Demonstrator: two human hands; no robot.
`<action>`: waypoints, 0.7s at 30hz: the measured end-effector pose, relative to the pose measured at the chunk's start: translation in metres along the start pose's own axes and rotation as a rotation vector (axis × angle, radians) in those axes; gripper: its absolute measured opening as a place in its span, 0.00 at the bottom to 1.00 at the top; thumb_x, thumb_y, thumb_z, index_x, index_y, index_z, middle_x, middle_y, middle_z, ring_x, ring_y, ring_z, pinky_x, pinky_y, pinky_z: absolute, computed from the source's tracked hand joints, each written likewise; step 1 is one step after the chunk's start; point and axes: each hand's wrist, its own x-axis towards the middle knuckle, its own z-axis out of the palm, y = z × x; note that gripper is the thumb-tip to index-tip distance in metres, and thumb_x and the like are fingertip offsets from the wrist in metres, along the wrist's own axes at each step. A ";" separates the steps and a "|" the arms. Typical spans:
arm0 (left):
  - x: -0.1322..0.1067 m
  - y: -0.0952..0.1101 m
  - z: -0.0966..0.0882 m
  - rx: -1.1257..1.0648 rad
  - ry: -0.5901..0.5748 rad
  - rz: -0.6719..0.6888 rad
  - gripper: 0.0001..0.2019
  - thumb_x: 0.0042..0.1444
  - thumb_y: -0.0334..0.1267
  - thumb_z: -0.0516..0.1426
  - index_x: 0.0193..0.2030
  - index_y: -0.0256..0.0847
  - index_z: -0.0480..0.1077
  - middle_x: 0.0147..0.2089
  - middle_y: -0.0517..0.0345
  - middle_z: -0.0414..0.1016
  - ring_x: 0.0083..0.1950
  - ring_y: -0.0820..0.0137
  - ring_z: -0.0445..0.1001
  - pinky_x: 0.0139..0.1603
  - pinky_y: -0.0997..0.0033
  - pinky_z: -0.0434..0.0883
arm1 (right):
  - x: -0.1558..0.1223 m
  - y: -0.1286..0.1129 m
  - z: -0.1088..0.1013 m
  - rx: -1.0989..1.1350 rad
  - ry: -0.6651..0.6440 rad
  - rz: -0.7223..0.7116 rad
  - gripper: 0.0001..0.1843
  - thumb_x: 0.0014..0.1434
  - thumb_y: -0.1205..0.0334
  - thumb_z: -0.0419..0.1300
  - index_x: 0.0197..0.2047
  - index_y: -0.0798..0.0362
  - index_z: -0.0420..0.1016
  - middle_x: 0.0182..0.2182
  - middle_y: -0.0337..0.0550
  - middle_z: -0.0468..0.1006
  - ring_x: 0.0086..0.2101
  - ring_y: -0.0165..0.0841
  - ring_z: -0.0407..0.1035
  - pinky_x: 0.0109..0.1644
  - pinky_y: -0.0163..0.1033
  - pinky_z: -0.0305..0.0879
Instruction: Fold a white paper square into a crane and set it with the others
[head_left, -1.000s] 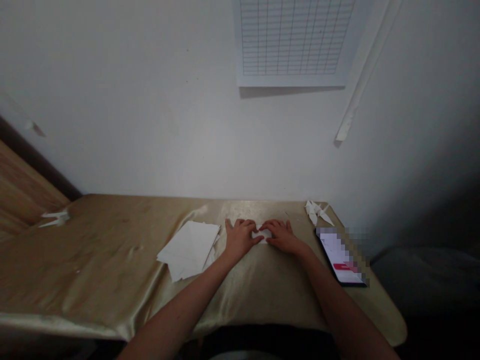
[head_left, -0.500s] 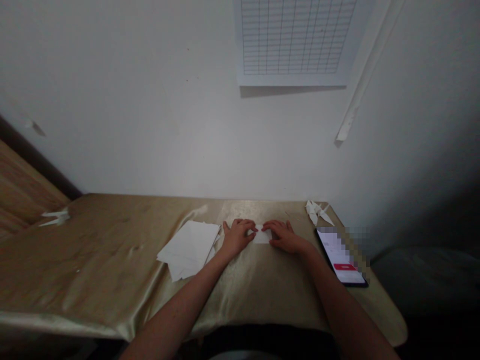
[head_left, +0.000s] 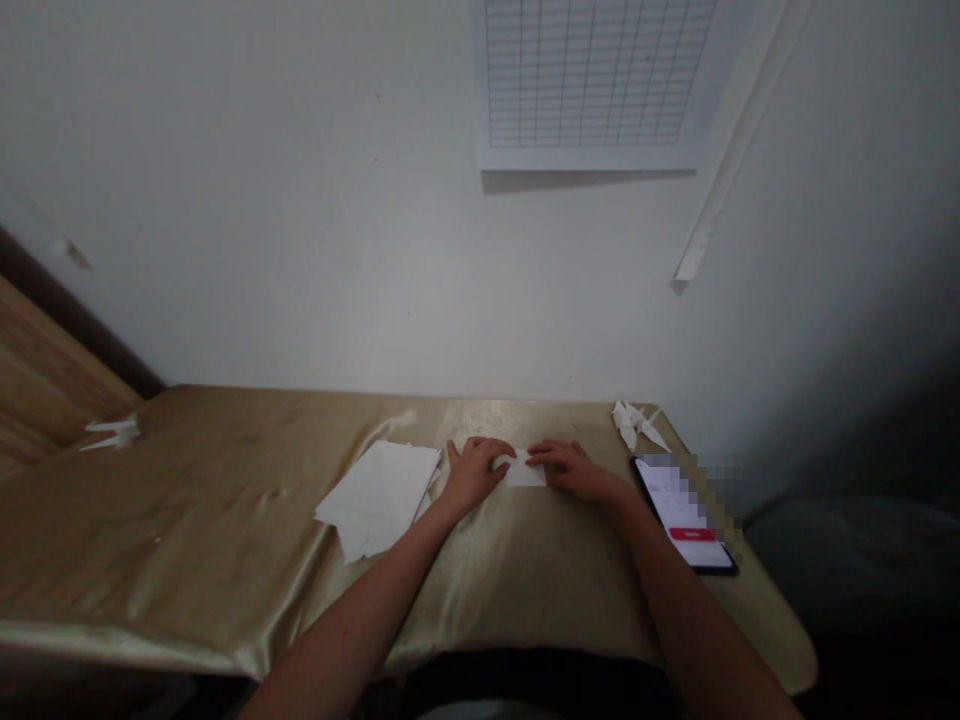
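A small white piece of folded paper lies flat on the cloth-covered table in front of me. My left hand holds its left edge, with the fingers curled and the thumb close by. From the other side my right hand has its fingertips on the upper right part of the paper; its thumb is hard to make out. A stack of loose white sheets rests just left of my left hand and forearm.
A phone with a lit screen lies right of my right forearm. Behind it are folded paper cranes. More folded paper sits at the far left. The wall rises along the table's back edge.
My right fingers have shifted slightly along the paper, and the right thumb no longer shows apart. The left fingertips have opened a little from the thumb, baring more of the paper.
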 end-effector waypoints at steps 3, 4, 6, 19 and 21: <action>0.000 0.000 0.000 0.016 0.001 0.025 0.10 0.63 0.37 0.58 0.48 0.56 0.77 0.59 0.63 0.78 0.66 0.56 0.65 0.68 0.21 0.35 | 0.005 0.003 0.007 -0.011 0.161 -0.025 0.26 0.57 0.72 0.53 0.55 0.45 0.78 0.60 0.43 0.74 0.63 0.38 0.62 0.71 0.54 0.49; 0.000 0.000 0.000 0.023 0.000 0.037 0.10 0.63 0.37 0.58 0.46 0.56 0.78 0.59 0.63 0.78 0.65 0.56 0.65 0.68 0.21 0.35 | 0.006 0.002 0.009 -0.029 0.193 -0.018 0.27 0.57 0.73 0.54 0.56 0.45 0.78 0.60 0.43 0.74 0.62 0.38 0.63 0.71 0.53 0.50; 0.000 0.001 -0.001 0.035 -0.004 0.054 0.08 0.62 0.38 0.59 0.45 0.55 0.78 0.59 0.63 0.78 0.65 0.56 0.65 0.68 0.20 0.35 | 0.008 0.000 0.012 -0.069 0.203 -0.019 0.27 0.58 0.72 0.55 0.59 0.44 0.76 0.61 0.43 0.73 0.62 0.39 0.62 0.70 0.54 0.51; 0.002 0.006 0.002 0.068 0.060 0.023 0.07 0.64 0.38 0.58 0.44 0.53 0.78 0.59 0.61 0.77 0.65 0.58 0.67 0.69 0.25 0.41 | 0.009 -0.008 0.013 -0.141 0.194 0.016 0.24 0.59 0.63 0.65 0.59 0.45 0.76 0.57 0.46 0.74 0.59 0.42 0.62 0.67 0.51 0.53; 0.002 0.007 0.002 0.074 0.073 0.014 0.07 0.64 0.38 0.58 0.43 0.53 0.78 0.59 0.61 0.77 0.65 0.57 0.67 0.69 0.24 0.41 | 0.009 -0.010 0.014 -0.138 0.203 0.018 0.23 0.58 0.61 0.66 0.57 0.45 0.77 0.55 0.46 0.74 0.57 0.42 0.62 0.66 0.50 0.54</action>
